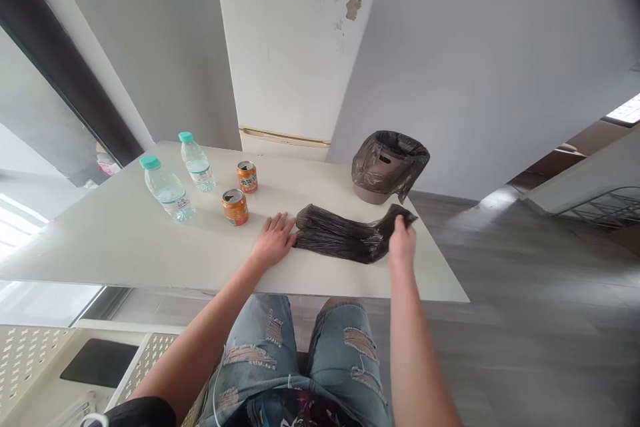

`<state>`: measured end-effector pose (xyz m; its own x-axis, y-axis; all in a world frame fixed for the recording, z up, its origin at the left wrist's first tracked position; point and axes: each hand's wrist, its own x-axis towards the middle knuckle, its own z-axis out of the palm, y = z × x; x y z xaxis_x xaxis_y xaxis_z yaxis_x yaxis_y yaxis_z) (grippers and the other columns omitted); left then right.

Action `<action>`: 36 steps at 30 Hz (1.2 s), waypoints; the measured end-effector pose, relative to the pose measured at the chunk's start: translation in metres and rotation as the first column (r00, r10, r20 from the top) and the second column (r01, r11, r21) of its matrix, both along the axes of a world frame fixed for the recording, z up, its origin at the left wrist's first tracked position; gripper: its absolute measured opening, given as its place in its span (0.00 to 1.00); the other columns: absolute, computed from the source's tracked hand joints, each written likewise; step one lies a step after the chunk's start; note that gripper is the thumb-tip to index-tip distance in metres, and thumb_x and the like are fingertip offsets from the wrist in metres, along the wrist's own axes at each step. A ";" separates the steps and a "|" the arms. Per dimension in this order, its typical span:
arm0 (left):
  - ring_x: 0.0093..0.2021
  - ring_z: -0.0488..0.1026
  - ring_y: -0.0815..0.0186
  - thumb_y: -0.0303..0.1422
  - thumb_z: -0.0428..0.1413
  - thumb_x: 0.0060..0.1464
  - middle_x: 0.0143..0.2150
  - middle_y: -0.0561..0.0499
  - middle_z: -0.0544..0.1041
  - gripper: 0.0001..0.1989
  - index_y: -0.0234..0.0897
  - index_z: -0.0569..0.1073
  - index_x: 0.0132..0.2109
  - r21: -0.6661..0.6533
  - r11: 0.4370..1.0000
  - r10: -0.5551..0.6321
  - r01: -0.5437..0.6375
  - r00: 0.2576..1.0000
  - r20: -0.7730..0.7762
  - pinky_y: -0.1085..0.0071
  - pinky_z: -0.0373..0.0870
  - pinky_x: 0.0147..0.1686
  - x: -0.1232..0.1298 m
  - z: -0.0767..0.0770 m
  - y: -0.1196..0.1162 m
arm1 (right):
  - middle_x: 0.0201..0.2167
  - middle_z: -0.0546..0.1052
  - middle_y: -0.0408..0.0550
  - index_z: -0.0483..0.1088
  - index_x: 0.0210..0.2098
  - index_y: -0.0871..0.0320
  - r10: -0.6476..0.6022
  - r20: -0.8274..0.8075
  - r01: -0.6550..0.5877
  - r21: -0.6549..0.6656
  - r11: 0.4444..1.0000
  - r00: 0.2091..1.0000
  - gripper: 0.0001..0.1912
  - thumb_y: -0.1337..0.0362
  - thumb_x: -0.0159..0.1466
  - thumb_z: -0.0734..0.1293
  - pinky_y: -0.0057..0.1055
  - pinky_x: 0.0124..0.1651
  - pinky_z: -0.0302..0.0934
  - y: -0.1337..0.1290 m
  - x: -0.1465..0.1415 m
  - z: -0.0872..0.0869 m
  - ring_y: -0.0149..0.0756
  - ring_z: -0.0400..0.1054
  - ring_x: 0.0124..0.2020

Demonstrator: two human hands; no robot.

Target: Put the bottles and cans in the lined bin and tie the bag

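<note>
Black plastic bag (340,237) under both hands; orange cans' (235,207) writing unreadable

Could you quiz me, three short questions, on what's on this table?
1. True or false: the right hand grips one end of the dark plastic bag.
2. How many orange cans stand on the table?
3. What lines the small bin: A a dark bag, B paper, C nothing?

Key: 1 true; the left hand lies flat at the other end. 2 two. 3 A.
</note>
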<state>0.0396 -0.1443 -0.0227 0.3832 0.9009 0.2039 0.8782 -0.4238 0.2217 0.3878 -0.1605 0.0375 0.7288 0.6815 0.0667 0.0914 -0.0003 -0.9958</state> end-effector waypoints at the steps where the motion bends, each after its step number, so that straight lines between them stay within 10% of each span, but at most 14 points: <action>1: 0.78 0.55 0.44 0.41 0.44 0.74 0.77 0.37 0.60 0.28 0.38 0.65 0.75 0.005 1.000 -0.001 0.001 1.000 -0.011 0.44 0.53 0.75 0.000 0.000 0.000 | 0.54 0.80 0.61 0.76 0.56 0.62 0.064 0.085 -0.064 -0.010 0.998 0.994 0.30 0.44 0.67 0.67 0.54 0.68 0.61 0.003 -0.018 0.004 0.56 0.71 0.62; 6: 0.77 0.57 0.45 0.41 0.42 0.75 0.77 0.39 0.61 0.27 0.41 0.68 0.73 0.049 0.999 0.001 0.000 1.000 -0.026 0.45 0.56 0.74 -0.002 -0.003 0.001 | 0.76 0.59 0.60 0.61 0.73 0.61 0.456 0.653 -0.386 -0.260 0.885 0.605 0.30 0.58 0.75 0.55 0.59 0.78 0.42 0.016 -0.122 0.001 0.53 0.50 0.78; 12: 0.76 0.59 0.46 0.37 0.40 0.75 0.76 0.39 0.63 0.27 0.37 0.67 0.73 0.056 0.998 0.007 -0.008 1.000 0.021 0.45 0.57 0.73 -0.003 -0.012 0.006 | 0.79 0.47 0.68 0.46 0.78 0.71 0.702 0.595 -0.371 -0.596 0.712 0.392 0.44 0.57 0.70 0.66 0.61 0.79 0.37 0.014 -0.185 -0.035 0.59 0.39 0.80; 15: 0.75 0.61 0.48 0.36 0.40 0.75 0.74 0.39 0.66 0.26 0.34 0.67 0.72 0.068 0.998 0.007 -0.013 0.996 0.093 0.45 0.59 0.73 -0.006 -0.014 0.007 | 0.79 0.47 0.63 0.47 0.78 0.66 0.711 0.610 -0.516 -0.509 0.689 0.348 0.46 0.53 0.70 0.68 0.61 0.80 0.36 -0.001 -0.172 -0.025 0.56 0.37 0.81; 22: 0.76 0.59 0.52 0.35 0.39 0.75 0.74 0.39 0.67 0.25 0.31 0.70 0.68 0.203 0.979 -0.034 -0.030 0.951 0.307 0.49 0.56 0.76 0.024 0.018 0.007 | 0.73 0.66 0.54 0.71 0.64 0.57 0.484 0.710 -0.530 -0.183 0.828 0.511 0.27 0.52 0.79 0.51 0.52 0.79 0.47 0.002 -0.084 0.017 0.46 0.51 0.78; 30: 0.80 0.48 0.44 0.42 0.40 0.75 0.79 0.36 0.55 0.34 0.25 0.56 0.77 -0.013 0.978 -0.209 0.209 0.978 0.011 0.44 0.49 0.77 0.089 0.006 0.039 | 0.79 0.50 0.53 0.56 0.76 0.64 0.707 0.700 -0.365 -0.635 0.681 0.100 0.32 0.58 0.78 0.48 0.55 0.79 0.41 0.037 -0.083 -0.035 0.52 0.40 0.81; 36: 0.80 0.47 0.44 0.48 0.39 0.74 0.80 0.38 0.51 0.36 0.27 0.56 0.78 -0.027 0.991 -0.136 0.135 0.988 -0.068 0.43 0.47 0.77 0.076 -0.008 0.041 | 0.80 0.49 0.50 0.50 0.79 0.59 0.715 0.696 -0.284 -0.674 0.682 0.066 0.34 0.52 0.79 0.47 0.51 0.80 0.41 0.030 -0.063 -0.057 0.46 0.41 0.81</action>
